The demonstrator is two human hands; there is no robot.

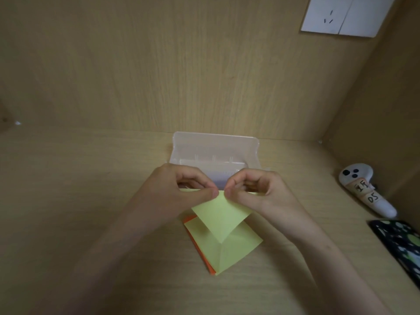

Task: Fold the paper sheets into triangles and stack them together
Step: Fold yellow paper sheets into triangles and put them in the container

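The yellow sheet (220, 217) was held just above the counter (91, 201), its far corner pinched from both sides and its near corner pointing down toward the person. The left hand (181, 189) and right hand (261, 189) met at that corner, fingers (211, 193) curled and grasping the paper. Beneath it lay a second yellow sheet (236, 251), creased down the middle, on top of an orange sheet (211, 272). To fold well, the corners probably needed matching exactly before the crease was pressed flat, or the triangle would come out skewed. A clear plastic box (216, 151) stood just behind the hands; a white controller (363, 192) lay well apart, to the right.
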